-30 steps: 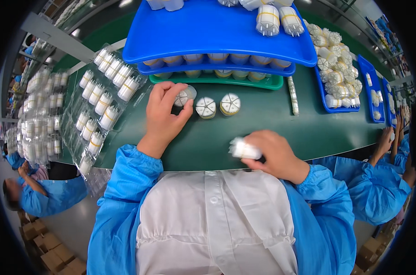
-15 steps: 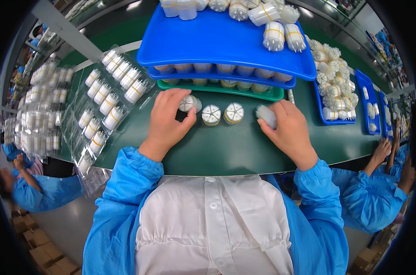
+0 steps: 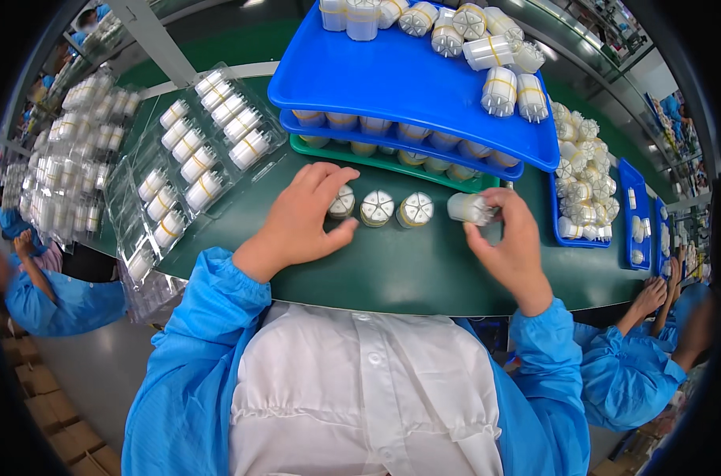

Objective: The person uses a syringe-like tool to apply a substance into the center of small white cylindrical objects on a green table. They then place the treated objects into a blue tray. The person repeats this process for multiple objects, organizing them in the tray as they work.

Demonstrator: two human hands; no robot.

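Two bundles stand upright side by side on the green table, a left one and a right one. Each is a white cylinder in clear wrap with a yellow band and a wedge-patterned top. My left hand is open, thumb and fingers apart, beside a third standing bundle that its fingers partly hide. Between the thumb and fingers of my right hand is another wrapped bundle, tipped on its side. Its clear end points left and its pronged end is toward my fingers.
Stacked trays, a blue top tray over a green bottom tray, stand just beyond my hands, holding more bundles. Clear blister trays of bundles lie at left. A heaped blue bin is at right. Co-workers sit on both sides.
The leftmost bundle now stands upright, and my left hand's fingers have spread off it. My right hand has turned its bundle from a slant to nearly level. The whole view has shifted slightly.
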